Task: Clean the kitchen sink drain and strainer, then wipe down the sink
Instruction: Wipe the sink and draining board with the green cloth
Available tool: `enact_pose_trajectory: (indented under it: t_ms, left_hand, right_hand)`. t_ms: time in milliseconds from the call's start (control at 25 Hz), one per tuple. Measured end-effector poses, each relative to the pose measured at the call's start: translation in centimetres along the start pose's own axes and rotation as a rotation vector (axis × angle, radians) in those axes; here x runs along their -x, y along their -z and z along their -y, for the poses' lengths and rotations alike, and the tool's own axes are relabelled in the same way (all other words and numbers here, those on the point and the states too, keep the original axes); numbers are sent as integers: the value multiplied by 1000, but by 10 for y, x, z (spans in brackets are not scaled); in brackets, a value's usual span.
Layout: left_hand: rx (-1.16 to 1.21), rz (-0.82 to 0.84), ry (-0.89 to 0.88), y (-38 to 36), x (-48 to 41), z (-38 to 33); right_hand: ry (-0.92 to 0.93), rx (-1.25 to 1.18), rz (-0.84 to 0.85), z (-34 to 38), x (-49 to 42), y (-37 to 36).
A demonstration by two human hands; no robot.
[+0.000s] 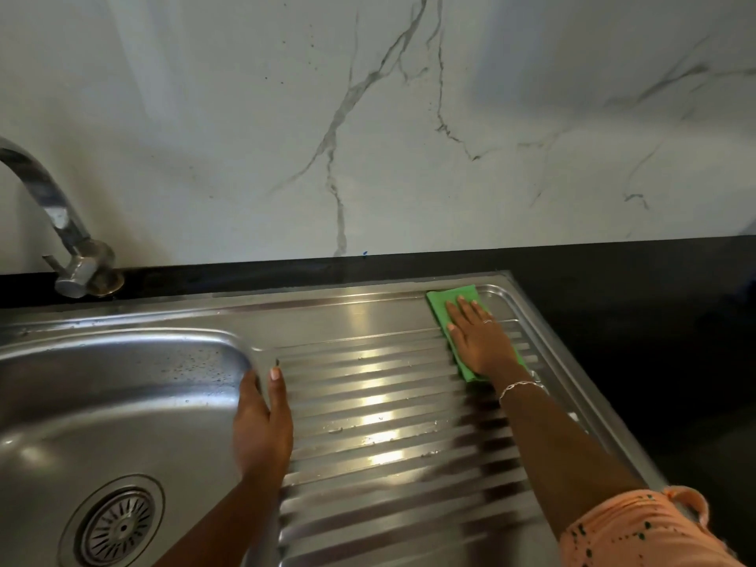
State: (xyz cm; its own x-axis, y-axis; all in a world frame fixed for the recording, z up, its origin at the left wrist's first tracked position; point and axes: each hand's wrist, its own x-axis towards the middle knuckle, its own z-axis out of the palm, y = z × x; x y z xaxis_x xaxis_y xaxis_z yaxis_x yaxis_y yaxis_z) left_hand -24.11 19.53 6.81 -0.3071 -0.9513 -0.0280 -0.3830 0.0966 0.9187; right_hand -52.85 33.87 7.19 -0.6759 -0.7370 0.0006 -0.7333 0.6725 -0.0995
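— Where is the cloth?

— The green cloth [452,317] lies flat at the far right corner of the ribbed drainboard [388,407], directly under the right hand [476,341]. The palm and spread fingers press down on it; nothing is pinched, so that grip is open and flat, with green showing beyond the fingertips and along both sides of the hand.

— And the other hand?

— The left hand [262,427] rests on the rim between the sink basin [102,394] and the drainboard, thumb on the ribs, fingers curving over the edge into the basin. Its grip is open and holds nothing.

— The strainer?

— The strainer [116,525] sits in the drain at the basin's near left, well apart from both hands. The faucet [61,223] stands on the black desk [634,304] behind.
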Motion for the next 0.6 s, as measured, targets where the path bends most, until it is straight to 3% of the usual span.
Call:
enact_pose_trajectory:
  t_ms: [320,600]
  left_hand:
    - [41,2,-50,2,1,-1]
    - [174,15,-23,4,1,-2]
  right_hand:
    - [-96,-4,20,-53,4,7]
    - [-159,1,3,-47,37,3]
